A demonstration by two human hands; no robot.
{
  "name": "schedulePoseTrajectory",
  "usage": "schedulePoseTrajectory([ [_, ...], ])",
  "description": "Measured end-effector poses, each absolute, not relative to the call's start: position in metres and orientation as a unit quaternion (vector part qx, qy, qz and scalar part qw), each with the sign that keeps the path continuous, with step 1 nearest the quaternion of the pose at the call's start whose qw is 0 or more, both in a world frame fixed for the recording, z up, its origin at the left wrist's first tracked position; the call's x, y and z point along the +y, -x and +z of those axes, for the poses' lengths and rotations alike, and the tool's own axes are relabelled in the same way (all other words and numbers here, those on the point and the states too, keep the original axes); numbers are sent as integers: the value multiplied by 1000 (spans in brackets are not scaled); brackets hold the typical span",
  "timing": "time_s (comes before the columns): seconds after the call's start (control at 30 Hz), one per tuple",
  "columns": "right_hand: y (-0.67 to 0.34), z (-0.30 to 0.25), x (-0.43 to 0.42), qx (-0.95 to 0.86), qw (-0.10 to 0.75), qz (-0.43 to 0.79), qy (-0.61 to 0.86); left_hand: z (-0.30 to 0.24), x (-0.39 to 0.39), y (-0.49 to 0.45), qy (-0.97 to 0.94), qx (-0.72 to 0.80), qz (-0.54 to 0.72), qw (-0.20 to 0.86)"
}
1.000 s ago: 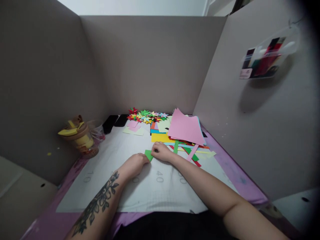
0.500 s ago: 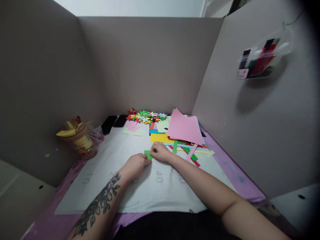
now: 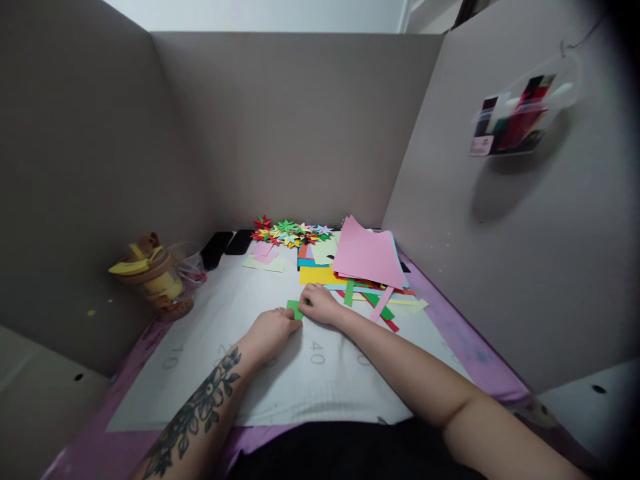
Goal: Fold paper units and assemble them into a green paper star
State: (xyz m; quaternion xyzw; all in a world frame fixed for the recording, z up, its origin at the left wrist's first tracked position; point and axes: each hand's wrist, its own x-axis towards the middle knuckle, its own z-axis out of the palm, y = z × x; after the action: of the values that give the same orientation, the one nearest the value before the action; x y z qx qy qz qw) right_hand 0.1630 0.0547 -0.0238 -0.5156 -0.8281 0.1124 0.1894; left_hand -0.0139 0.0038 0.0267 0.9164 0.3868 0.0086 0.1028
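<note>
A small green piece of paper (image 3: 293,306) lies between my hands near the middle of the white sheet (image 3: 200,373). My left hand (image 3: 275,331) has its fingers closed on the paper's near edge. On the paper's right side, my right hand (image 3: 319,303) pinches it between thumb and fingers, hiding that part. Just beyond are a yellow sheet (image 3: 316,275) and several coloured strips, among them a green strip (image 3: 349,293) and a pink strip (image 3: 382,305).
Folded paper stars (image 3: 287,233) sit at the back, beside pink sheets (image 3: 370,257). Two dark phones (image 3: 217,250) lie back left, near a brown and yellow cup (image 3: 163,280) and a clear plastic cup (image 3: 190,263). Grey panels (image 3: 300,127) enclose the table; a clear container (image 3: 520,113) hangs right.
The whole view has shifted slightly. Both hands stay on the green paper in almost the same pose.
</note>
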Motion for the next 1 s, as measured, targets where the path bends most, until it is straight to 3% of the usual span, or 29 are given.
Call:
schedulePoseTrajectory([
  [0.13, -166, -21, 53, -808, 194, 95, 548, 35, -8, 6, -923, 382, -49, 30],
  [0.33, -180, -15, 57, -741, 244, 54, 624, 40, -18, 3, -913, 402, -61, 32],
  [0.47, -188, -12, 46, -790, 330, 55, 514, 33, -15, 7, -919, 392, -14, 24],
  [0.63, -186, -14, 31, -905, 270, 101, 313, 23, -7, 9, -915, 400, 22, 33],
  [0.8, -186, -16, 35, -913, 242, 103, 311, 19, 5, 18, -860, 504, 68, 37],
  [1.0, -189, -9, 31, -912, 226, 118, 320, 4, 22, 24, -868, 461, 144, 117],
])
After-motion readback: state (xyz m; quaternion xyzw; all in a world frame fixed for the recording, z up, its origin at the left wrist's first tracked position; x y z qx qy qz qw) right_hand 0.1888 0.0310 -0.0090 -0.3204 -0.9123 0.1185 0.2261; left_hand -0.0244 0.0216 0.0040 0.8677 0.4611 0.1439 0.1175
